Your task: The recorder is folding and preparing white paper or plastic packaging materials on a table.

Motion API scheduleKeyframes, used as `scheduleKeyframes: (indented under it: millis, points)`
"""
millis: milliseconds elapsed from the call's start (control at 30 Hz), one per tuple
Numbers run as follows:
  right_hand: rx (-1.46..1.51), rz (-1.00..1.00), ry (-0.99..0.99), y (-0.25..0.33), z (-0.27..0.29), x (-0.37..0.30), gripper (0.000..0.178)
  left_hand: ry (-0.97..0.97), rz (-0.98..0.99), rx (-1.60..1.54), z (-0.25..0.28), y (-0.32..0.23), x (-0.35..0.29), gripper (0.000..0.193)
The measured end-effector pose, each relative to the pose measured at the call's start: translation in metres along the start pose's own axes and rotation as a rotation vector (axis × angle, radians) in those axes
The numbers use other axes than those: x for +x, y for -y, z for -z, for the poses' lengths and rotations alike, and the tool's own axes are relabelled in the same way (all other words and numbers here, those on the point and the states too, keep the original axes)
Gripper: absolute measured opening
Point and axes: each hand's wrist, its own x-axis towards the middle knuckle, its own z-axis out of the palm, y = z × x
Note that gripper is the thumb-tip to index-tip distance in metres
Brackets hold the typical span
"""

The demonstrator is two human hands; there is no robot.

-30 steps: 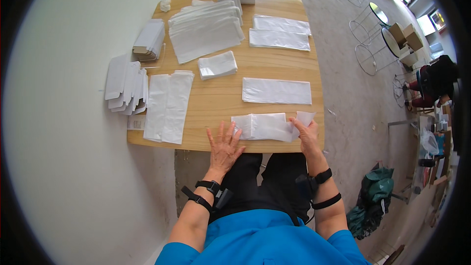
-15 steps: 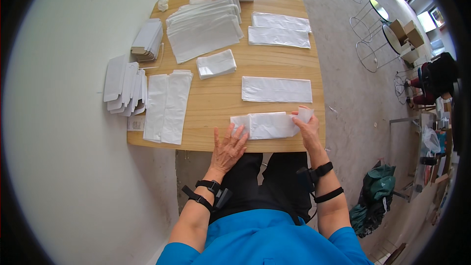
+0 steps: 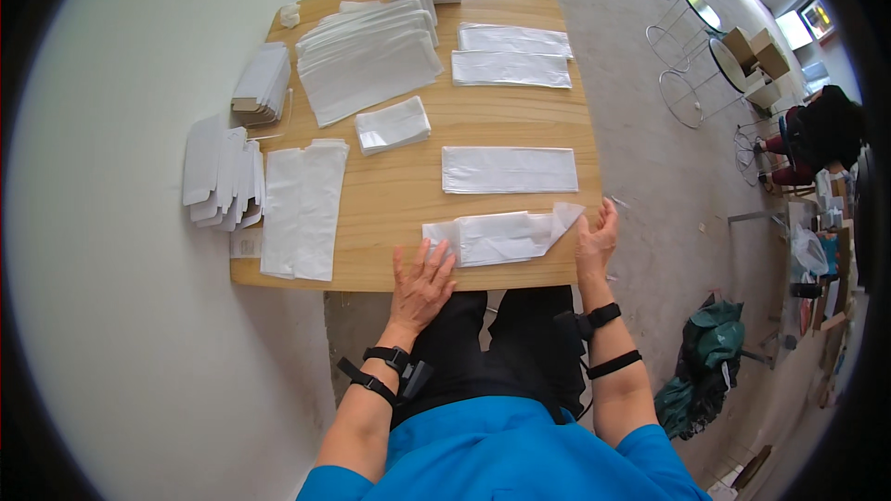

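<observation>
1. The person's left hand (image 3: 422, 289) spreads its fingers on the left end of a folded white sheet (image 3: 506, 239) near the tabletop's (image 3: 390, 204) front edge.
2. The right hand (image 3: 595, 243) is beside the sheet's pointed right corner; I cannot tell whether it grips.
3. Beyond lie 3 flat white strips (image 3: 509, 170).

The top (image 3: 492, 445) is of bright blue colour and has short sleeves (image 3: 336, 482), and the trousers (image 3: 536, 343) are black. Around the left forearm (image 3: 357, 427) there are two black straps (image 3: 368, 383), with a small, dark, box-shaped device (image 3: 417, 380) beside them. The right forearm (image 3: 607, 343) also has two black bands (image 3: 614, 364), the far one joined to a similar dark unit (image 3: 570, 324).
</observation>
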Motion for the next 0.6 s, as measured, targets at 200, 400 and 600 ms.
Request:
scheduleKeyframes:
  millis: [200,400,600]
  points:
    - [-0.484,0.646,0.144,0.036,0.015,-0.023,0.036,-0.009,0.014,-0.018,0.001,-0.001,-0.001,0.048]
    - [-0.511,0.094,0.295,0.061,-0.010,-0.013,0.033,0.001,0.031,-0.024,0.006,-0.002,0.002,0.047]
    - [-0.648,0.152,0.210,0.025,-0.034,-0.011,0.025,0.006,0.039,-0.028,0.007,-0.004,0.003,0.047]
